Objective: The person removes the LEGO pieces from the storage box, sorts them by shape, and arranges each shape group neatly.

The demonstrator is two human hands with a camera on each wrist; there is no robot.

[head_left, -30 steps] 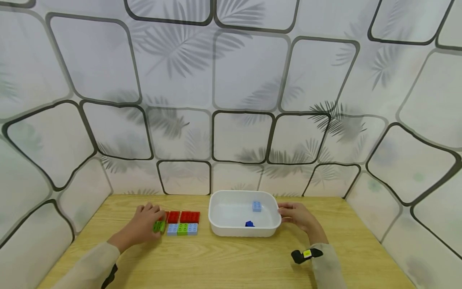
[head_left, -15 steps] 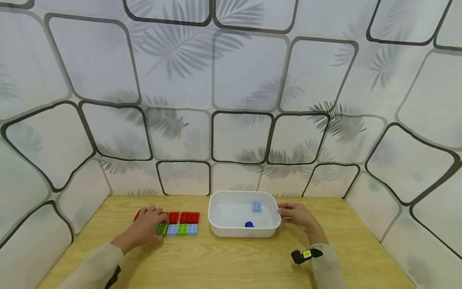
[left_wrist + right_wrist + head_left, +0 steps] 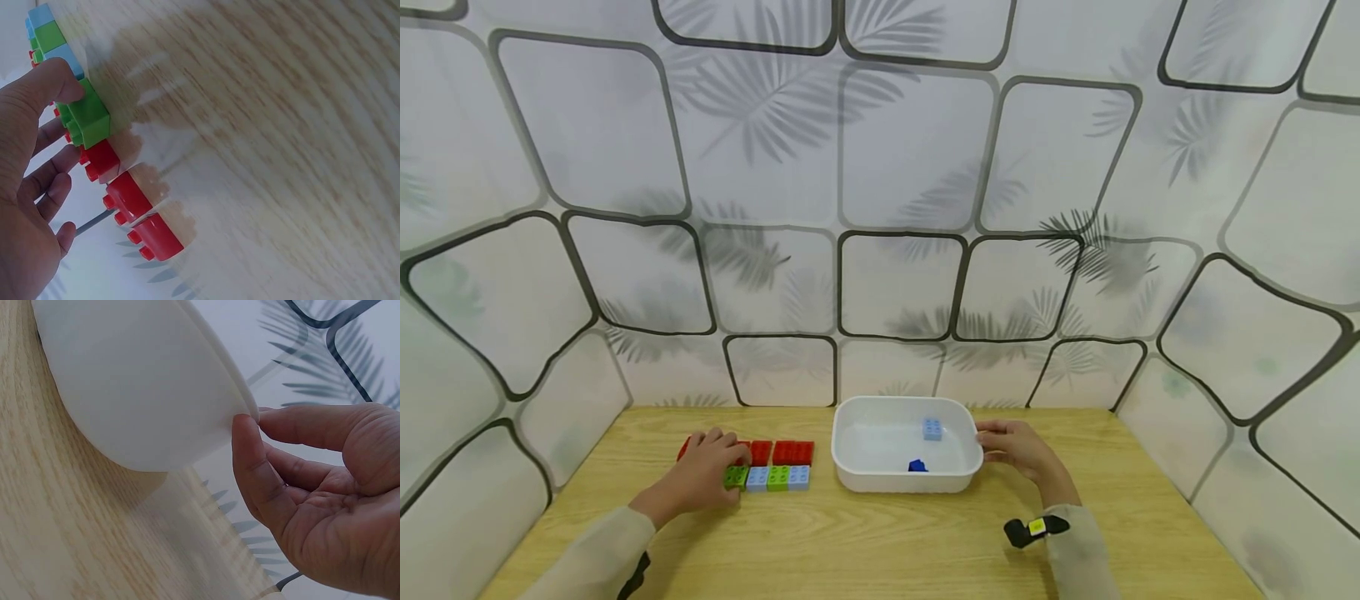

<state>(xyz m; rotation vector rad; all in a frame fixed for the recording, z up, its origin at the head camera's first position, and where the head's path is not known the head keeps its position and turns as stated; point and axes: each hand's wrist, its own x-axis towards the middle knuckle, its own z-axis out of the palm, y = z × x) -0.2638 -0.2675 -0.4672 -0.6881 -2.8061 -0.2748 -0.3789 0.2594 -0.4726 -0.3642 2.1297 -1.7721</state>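
Note:
My left hand pinches a green toy building block, thumb on its near side and fingers behind. The block stands at the left end of a front row, up against a light blue block. To the right of that come another green block and a second light blue one. Red blocks line up just behind, partly hidden by the hand. On the right, my right hand grips the rim of a white plastic tub between thumb and finger.
Inside the tub lie a light blue block and a dark blue piece, partly hidden by the front wall. Everything stands on a wooden table. A patterned curtain hangs behind the table and along its sides.
The left hand has shifted slightly right and toward me, bringing the green block against the row's left end. More red shows left of the hand. The right hand and tub have stayed put.

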